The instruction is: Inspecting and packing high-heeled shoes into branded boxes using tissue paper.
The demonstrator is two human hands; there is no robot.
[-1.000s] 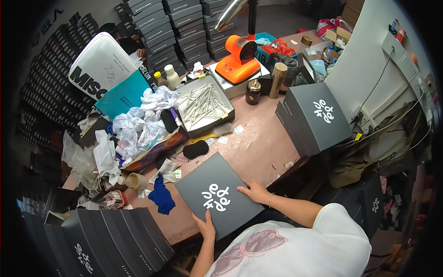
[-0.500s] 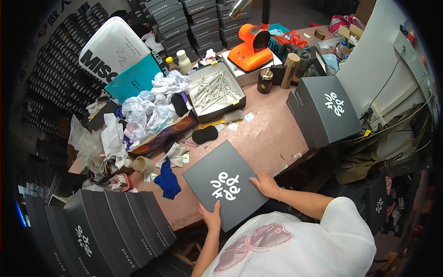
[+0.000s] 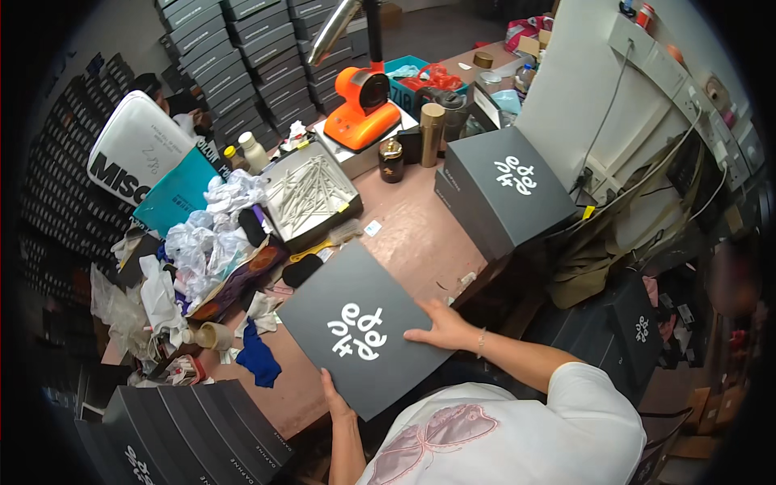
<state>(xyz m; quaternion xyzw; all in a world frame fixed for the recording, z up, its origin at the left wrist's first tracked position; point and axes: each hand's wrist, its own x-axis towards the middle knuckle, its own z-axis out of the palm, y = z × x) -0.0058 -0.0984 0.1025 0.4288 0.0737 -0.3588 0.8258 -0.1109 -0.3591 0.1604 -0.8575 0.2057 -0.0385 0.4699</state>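
1. Flat dark grey box lid (image 3: 364,327) with a white logo sits low centre of the frame, on the front edge of the brown worktop (image 3: 420,234).
2. Right hand (image 3: 440,327) lies flat, fingers spread on its right edge; left hand (image 3: 335,400) grips the bottom edge.
3. Matching closed grey box (image 3: 505,190) stands upper right.
4. Orange machine (image 3: 364,105) top centre, crumpled white paper (image 3: 202,242) at left.

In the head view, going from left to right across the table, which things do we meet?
Crumpled white paper → open tray of pale sticks → flat dark grey box lid → closed dark grey box.
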